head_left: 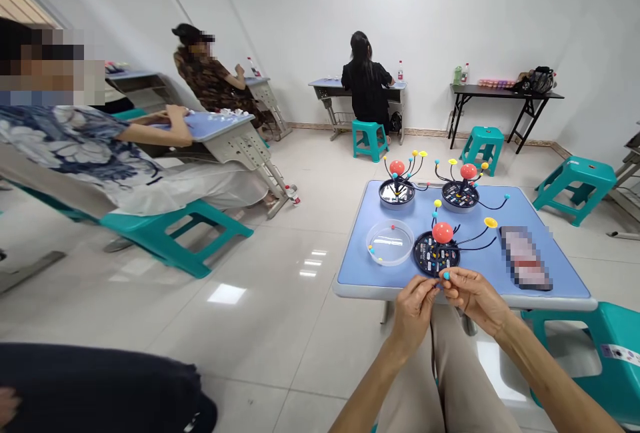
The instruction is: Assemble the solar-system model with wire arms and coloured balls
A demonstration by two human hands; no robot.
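At the table's front edge, my right hand [473, 294] pinches a small blue ball [447, 275] between thumb and fingers. Close beside it, my left hand [414, 306] has its fingertips pressed together at the near side of a planet model; what they grip is hidden. This model has a round black printed base [425, 253], a large red ball [443, 233] in the middle and curved black arms. A yellow disc-shaped piece [491, 223] tips one arm, while another arm's end on the right is bare. Left of the base, a clear round dish [390, 242] contains several small coloured balls.
Two similar models, one at back left [397, 193] and one at back right [461, 195], stand on the blue table [350, 259]. A blurred phone-like object [526, 258] lies at right. Green stools [575, 186] stand around. Other people sit at desks on the left and ahead.
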